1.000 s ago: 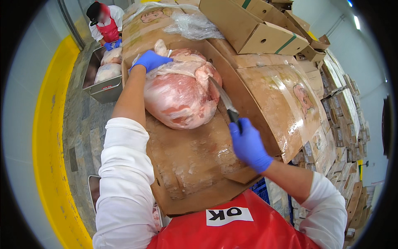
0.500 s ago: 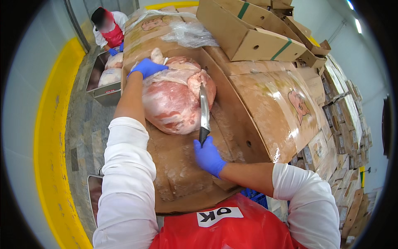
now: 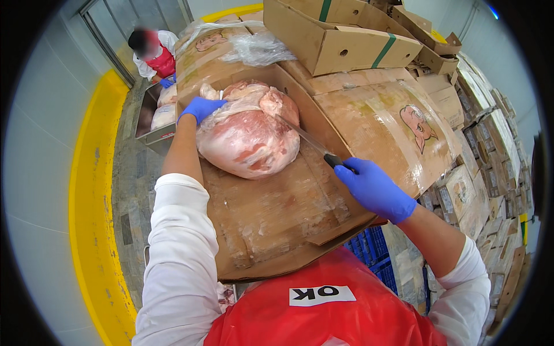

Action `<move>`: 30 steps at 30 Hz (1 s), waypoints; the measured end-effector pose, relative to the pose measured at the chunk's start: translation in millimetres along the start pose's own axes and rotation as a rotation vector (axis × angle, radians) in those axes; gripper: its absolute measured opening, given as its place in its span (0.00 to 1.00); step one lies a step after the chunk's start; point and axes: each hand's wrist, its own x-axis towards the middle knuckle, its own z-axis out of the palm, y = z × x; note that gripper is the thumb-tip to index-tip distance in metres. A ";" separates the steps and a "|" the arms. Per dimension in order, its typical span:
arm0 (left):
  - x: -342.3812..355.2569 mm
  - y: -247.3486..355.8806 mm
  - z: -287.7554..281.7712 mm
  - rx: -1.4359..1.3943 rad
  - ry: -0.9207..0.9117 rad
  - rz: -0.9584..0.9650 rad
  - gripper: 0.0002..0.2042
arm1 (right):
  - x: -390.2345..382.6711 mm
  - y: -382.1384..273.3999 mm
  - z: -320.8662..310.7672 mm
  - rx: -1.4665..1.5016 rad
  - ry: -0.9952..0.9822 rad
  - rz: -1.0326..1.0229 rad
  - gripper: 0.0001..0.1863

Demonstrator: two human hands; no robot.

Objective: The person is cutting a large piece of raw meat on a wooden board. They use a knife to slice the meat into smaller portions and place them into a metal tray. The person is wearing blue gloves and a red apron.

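A big pink piece of raw meat point(image 3: 248, 147), with pale fat and a shiny surface, lies in an open cardboard box point(image 3: 271, 230). My left hand point(image 3: 202, 108), in a blue glove, grips its upper left side near the narrow end, fingers closed against it. In my blue-gloved right hand point(image 3: 378, 190) is a knife point(image 3: 309, 140), its dark handle enclosed by my fingers. The blade slants up and left, and its tip meets the meat's right side by a fatty lump. How deep the tip goes I cannot tell.
Closed cardboard boxes point(image 3: 384, 115) adjoin on the right, with an open empty carton point(image 3: 369, 49) on top. Crumpled clear plastic point(image 3: 259, 49) lies at the back. A co-worker point(image 3: 156, 52) leans over a metal bin point(image 3: 156, 135) at far left. Blue plastic crates point(image 3: 372, 254) stand below right.
My right hand has swung right and slightly up, turning the knife from nearly upright to a slant. My left hand keeps its hold on the meat, slightly lower.
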 end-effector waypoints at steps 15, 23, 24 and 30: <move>7.0 -12.8 6.0 0.042 -0.020 0.064 0.46 | 41.7 -37.5 76.0 0.060 0.072 0.122 0.22; 15.9 -18.8 4.1 0.113 0.074 0.010 0.47 | 61.5 -7.8 222.5 0.227 0.325 0.093 0.20; 17.9 -21.5 3.2 0.095 0.088 0.014 0.47 | 67.1 -5.7 232.0 0.242 0.363 0.093 0.18; 7.6 -23.7 5.9 0.055 0.063 0.031 0.46 | 44.6 -28.5 144.6 0.582 -0.109 0.356 0.24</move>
